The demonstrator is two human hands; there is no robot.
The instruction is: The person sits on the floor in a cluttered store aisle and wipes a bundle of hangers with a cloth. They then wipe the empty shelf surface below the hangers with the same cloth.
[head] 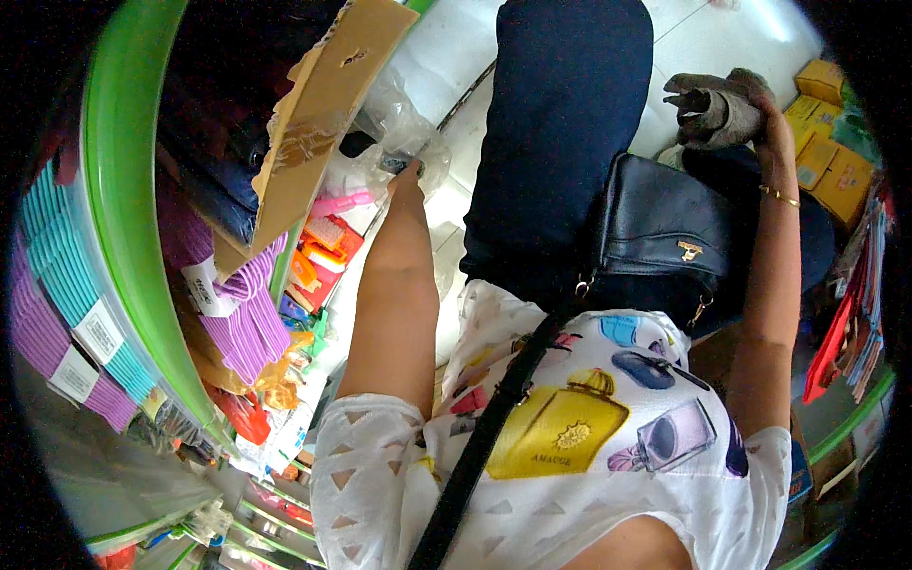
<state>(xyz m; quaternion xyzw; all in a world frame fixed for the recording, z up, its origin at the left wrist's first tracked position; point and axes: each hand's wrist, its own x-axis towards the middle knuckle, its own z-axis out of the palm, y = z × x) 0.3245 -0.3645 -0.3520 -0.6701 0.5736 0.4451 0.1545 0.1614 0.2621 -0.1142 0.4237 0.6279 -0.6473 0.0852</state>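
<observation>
My left hand (406, 174) is at a crumpled clear plastic bag (395, 117) with dark items in it, beside the torn edge of a cardboard box (335, 114). Its fingers are small and partly hidden by the plastic, so their grip is unclear. My right hand (773, 117) is closed around a rolled grey-brown fabric bundle (723, 117), held above my dark-clad leg at the upper right. A black leather shoulder bag (659, 221) lies across my lap between the two arms.
Green-edged shelving (121, 178) curves along the left, with bundled purple hangers (246, 320) and turquoise hangers (64, 242). Orange and red plastic goods (328, 249) lie beside the left forearm. Yellow boxes (833, 171) stand on the right, above hanging red and blue items (848, 306). White floor tiles (456, 178) show between.
</observation>
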